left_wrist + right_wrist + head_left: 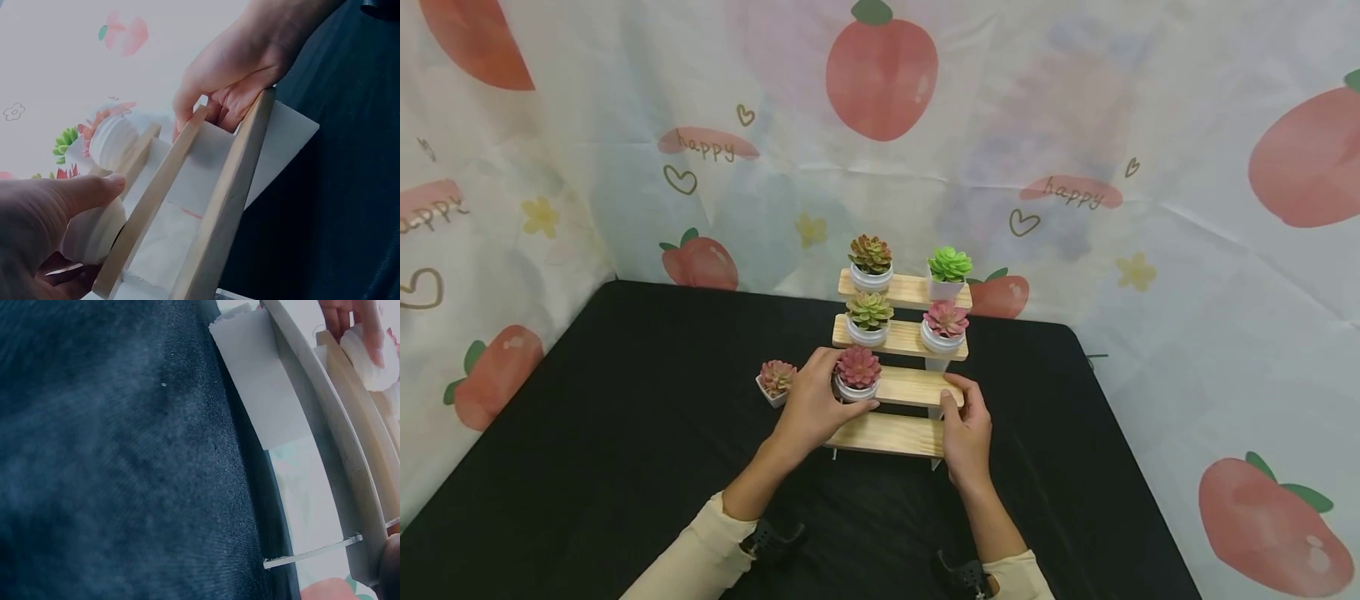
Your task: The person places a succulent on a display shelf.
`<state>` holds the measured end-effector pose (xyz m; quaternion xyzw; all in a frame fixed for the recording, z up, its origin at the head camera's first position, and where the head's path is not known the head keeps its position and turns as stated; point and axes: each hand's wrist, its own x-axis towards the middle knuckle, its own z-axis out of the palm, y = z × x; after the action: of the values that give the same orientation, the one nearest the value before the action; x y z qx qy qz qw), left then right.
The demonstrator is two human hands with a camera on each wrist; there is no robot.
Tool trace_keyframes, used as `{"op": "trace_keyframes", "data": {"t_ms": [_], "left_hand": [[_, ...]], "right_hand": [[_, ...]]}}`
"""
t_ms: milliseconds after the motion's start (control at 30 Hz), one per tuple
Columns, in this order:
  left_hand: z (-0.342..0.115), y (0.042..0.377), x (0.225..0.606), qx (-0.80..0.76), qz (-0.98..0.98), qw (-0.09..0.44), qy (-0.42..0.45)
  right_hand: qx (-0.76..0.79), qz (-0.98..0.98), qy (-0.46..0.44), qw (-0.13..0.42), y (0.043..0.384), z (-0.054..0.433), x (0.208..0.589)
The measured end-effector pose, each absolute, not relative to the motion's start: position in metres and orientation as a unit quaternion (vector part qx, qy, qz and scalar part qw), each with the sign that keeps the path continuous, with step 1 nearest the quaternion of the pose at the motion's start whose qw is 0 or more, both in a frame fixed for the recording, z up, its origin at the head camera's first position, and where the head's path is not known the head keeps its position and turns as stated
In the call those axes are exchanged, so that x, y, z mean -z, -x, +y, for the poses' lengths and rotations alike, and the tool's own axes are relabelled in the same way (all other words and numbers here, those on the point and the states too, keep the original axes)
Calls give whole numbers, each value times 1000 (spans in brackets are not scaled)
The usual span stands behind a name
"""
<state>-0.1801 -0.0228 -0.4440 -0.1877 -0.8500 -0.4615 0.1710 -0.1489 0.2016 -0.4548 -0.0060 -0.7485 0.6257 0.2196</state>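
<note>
A four-tier wooden plant stand (887,435) stands on a black cloth. My left hand (812,404) grips the white round pot of a dark pink artificial succulent (858,367) at the left end of the second tier from the bottom. In the left wrist view, thumb and fingers lie around that white pot (97,231). My right hand (968,433) holds the right end of the same tier, fingers over the board; the left wrist view shows this right hand (244,62) at the board ends. Just left of my left hand sits a pinkish succulent (777,377) in a white square pot.
On the top tier stand a reddish-green succulent (870,253) and a bright green one (949,265). The tier below carries a pale green succulent (869,310) and a pink one (945,318). A printed curtain (887,192) hangs behind the black-covered table (625,433).
</note>
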Motion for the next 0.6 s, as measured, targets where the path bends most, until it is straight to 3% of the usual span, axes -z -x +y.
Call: {"op": "trace_keyframes", "data": {"t_ms": [600], "left_hand": [[-17, 177, 442, 452, -858, 169, 177]], "right_hand": [[-621, -753, 12, 215, 148, 201, 453]]}}
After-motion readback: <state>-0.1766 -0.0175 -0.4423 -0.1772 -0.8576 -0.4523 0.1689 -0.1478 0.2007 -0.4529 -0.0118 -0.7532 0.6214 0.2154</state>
